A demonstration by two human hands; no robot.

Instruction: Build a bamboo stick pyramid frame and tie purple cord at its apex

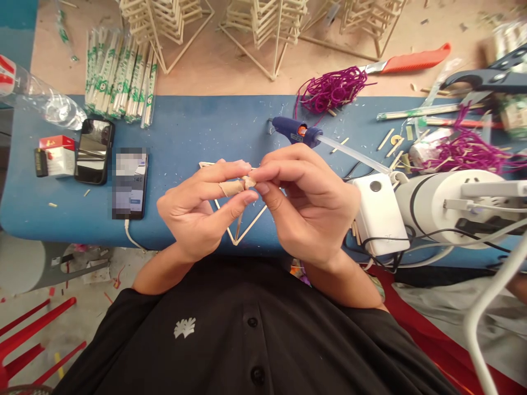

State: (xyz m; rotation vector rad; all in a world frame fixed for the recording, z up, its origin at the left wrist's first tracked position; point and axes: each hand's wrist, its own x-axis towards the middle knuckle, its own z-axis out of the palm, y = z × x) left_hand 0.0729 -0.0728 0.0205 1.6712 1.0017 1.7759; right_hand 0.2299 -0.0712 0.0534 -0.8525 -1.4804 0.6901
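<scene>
A small, pale, irregular bit (249,181) sits between the fingertips of both hands, above the surface; its material is unclear. The right hand (310,203) has its grip nearly closed, thumb and forefinger pinching the bit. The left hand (201,206), one finger wrapped in a beige strip (231,188), curls in close against it, though whether its own grip holds the bit I cannot tell. Below them, partly hidden, a triangular frame of thin pale wooden sticks (235,240) lies on the blue-covered surface (185,137). Just beyond the right hand rests a dark-blue glue gun (290,129) with a translucent stick.
</scene>
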